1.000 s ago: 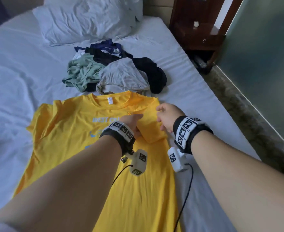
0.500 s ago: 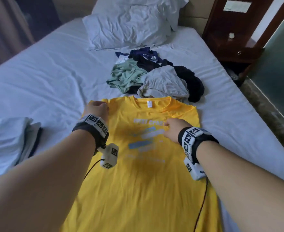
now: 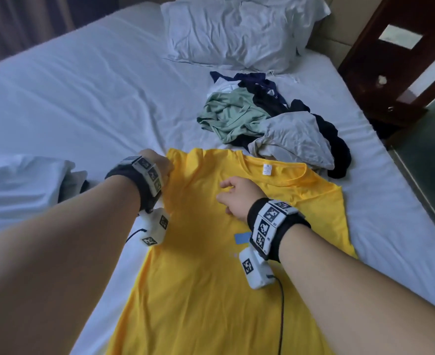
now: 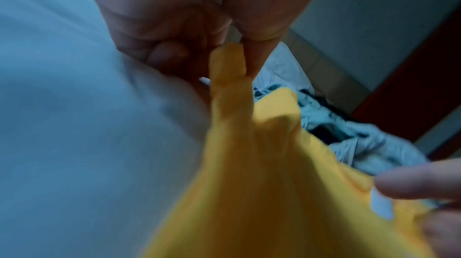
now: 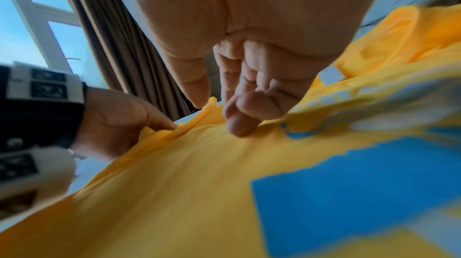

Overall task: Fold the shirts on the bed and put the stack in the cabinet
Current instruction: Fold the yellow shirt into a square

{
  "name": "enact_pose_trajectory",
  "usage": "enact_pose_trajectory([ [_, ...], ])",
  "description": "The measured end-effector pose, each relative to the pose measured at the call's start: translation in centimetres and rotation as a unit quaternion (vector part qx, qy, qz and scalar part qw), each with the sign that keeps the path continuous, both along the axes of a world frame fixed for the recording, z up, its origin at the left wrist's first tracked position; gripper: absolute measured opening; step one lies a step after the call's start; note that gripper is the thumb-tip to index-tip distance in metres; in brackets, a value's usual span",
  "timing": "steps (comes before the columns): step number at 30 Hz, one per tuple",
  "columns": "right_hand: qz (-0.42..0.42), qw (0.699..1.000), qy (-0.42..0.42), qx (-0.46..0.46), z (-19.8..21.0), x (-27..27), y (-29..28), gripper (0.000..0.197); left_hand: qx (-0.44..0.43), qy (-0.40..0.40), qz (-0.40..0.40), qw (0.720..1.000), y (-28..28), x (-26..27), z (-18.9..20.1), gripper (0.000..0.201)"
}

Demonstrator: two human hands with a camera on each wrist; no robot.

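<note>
Bright yellow cotton T-shirt with a blue chest print (image 3: 211, 265) lies face up on the white-sheeted bed (image 3: 83, 111), hem nearest the camera, collar away. Its right side looks already folded in, judging by the straight right edge.

Right hand (image 3: 237, 198) sits on the chest just below the collar. Fingers are bent, tips pressing into the fabric; the right wrist view shows a small ridge of cloth by the thumb, but I cannot tell if it is pinched or only pinned.

Left hand (image 3: 157, 162) is at the left shoulder edge. The left wrist view shows thumb and forefinger closed on a narrow fold of yellow cloth (image 4: 229, 69), the rest of the fingers curled.

Step in hand, as I judge it: bringing the left shoulder and sleeve across.

Risks:
- Pinch holds little cloth; a quick pull may slip it free and drop the sleeve in a bunch.
- If the right fingertips lift early, the whole shirt drags sideways on the smooth sheet and the fold line skews.
- Wrist camera cable (image 3: 281, 316) trails over the shirt and could snag the fold.

To the left, a small stack of folded pale garments (image 3: 44, 180). Beyond the collar, touching it, the unfolded heap of green, grey and dark shirts (image 3: 275, 124); a wide sweep may catch it. Farthest, a crumpled white pillow (image 3: 237, 32).
</note>
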State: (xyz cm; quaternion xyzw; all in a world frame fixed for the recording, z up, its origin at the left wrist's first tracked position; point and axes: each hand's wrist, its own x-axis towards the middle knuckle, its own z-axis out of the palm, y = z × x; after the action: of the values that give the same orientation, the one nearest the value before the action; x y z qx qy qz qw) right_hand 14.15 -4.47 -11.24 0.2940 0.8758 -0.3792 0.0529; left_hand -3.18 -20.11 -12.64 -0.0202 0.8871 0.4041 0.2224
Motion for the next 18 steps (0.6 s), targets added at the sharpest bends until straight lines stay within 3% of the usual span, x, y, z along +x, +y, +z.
enact_pose_trajectory([
  [3, 0.034, 0.999, 0.002, 0.042, 0.1, -3.4, -1.7, 0.058, 0.125, -0.035, 0.059, 0.990, -2.0, -0.4, 0.8, 0.029],
  [5, 0.060, 0.997, -0.015, 0.051, -0.1, -5.5, -2.9, 0.076, 0.233, -0.063, 0.090, 0.966, -4.0, -0.5, 0.5, 0.034],
  [7, 0.102, 0.991, -0.055, 0.071, -0.7, -6.9, -3.8, 0.092, 0.269, -0.059, 0.115, 0.954, -5.8, -0.5, -0.3, 0.036],
  [10, 0.143, 0.977, -0.115, 0.105, -1.2, -7.9, -4.6, 0.102, 0.189, 0.005, 0.087, 0.978, -7.2, -0.5, -1.0, 0.035],
  [13, 0.141, 0.974, -0.142, 0.109, -1.1, -8.5, -4.7, 0.106, 0.120, 0.042, 0.042, 0.991, -7.5, 0.6, 0.5, 0.019],
  [16, 0.136, 0.976, -0.132, 0.107, -0.6, -8.4, -4.8, 0.104, 0.065, 0.064, 0.024, 0.996, -7.3, 0.9, 1.0, 0.017],
  [18, 0.114, 0.983, -0.096, 0.103, -0.4, -8.0, -4.9, 0.093, 0.065, 0.051, 0.037, 0.996, -7.7, 1.1, 1.1, 0.021],
])
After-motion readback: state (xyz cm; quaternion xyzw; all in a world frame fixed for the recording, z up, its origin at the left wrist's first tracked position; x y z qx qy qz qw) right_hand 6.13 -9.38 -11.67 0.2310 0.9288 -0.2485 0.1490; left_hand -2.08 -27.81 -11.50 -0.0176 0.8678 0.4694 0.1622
